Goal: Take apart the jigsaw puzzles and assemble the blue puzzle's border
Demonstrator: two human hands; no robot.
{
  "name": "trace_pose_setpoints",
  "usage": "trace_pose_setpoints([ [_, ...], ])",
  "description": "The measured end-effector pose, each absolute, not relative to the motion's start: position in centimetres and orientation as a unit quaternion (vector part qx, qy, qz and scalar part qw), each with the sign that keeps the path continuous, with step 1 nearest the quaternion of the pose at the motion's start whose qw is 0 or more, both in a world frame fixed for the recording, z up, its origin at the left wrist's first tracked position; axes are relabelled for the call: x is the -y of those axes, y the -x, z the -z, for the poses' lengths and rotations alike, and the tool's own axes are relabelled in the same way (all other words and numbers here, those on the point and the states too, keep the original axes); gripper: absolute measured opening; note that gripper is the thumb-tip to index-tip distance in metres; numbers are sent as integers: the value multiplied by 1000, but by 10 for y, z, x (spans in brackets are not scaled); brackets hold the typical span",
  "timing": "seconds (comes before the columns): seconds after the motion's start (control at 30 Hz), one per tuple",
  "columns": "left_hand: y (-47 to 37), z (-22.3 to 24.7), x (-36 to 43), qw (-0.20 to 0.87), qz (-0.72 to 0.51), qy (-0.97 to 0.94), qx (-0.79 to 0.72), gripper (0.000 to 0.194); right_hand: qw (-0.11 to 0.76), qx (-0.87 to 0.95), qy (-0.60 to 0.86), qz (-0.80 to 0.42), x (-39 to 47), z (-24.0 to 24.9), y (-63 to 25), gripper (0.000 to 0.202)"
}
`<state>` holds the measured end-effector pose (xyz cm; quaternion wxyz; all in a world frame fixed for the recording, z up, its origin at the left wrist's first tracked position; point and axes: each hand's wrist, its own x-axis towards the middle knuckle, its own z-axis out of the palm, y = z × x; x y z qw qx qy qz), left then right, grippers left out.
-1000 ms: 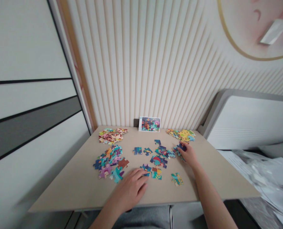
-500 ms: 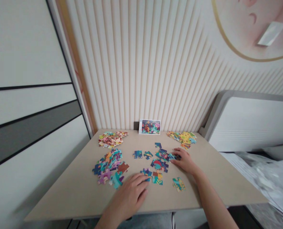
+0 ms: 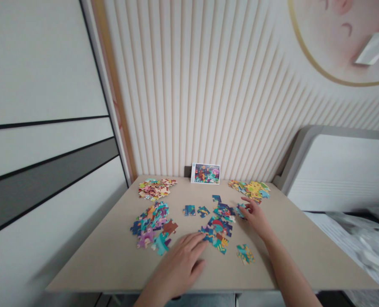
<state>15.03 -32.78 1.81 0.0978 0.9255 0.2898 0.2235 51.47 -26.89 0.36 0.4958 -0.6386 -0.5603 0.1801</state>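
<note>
"Where is the light-blue piece (image 3: 241, 211)?"

"It is seen on the counter (image 3: 113, 260), just beside the dark clump (image 3: 224, 212), with a small gap left between them. It is touched by the right hand (image 3: 255, 215). The fingers are bent over it, but whether it is pinched cannot be told."

"And the left hand (image 3: 183, 262)?"

"It is laid flat, fingers close together and tips by the blue starry piece (image 3: 208, 233). Nothing is seen to be gripped."

"What is being done?"

"It looks like puzzle pieces are being shifted and sorted by look. For the next move, a light touch and a careful turn seem to be needed, so that the edges are not bumped."

"What is changed from the earlier frame?"

"The light-blue piece was close against the clump, and now it is set apart. The starry piece and the yellow-leaf piece (image 3: 220, 244) are tipped and brought nearer to the red round patch (image 3: 218, 226). The picture card (image 3: 206, 174) is still propped at the back."
</note>
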Motion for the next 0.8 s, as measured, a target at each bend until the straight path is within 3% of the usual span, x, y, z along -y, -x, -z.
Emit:
trace_pose_setpoints([
  [0.17, -151, -3, 324, 78, -272, -892, -354, 41, 447, 593, 620, -252, 274, -4, -487, 44],
  [0.33, -149, 8, 315, 59, -316, -854, -409, 42, 359, 663, 594, -281, 310, -15, -398, 41],
  [0.5, -145, 11, 311, 57, -347, -823, -446, 34, 290, 772, 530, -199, 339, -32, -340, 32],
  [0.8, -149, 2, 319, 94, -299, -860, -402, 19, 219, 786, 572, -78, 336, -19, -376, 32],
])
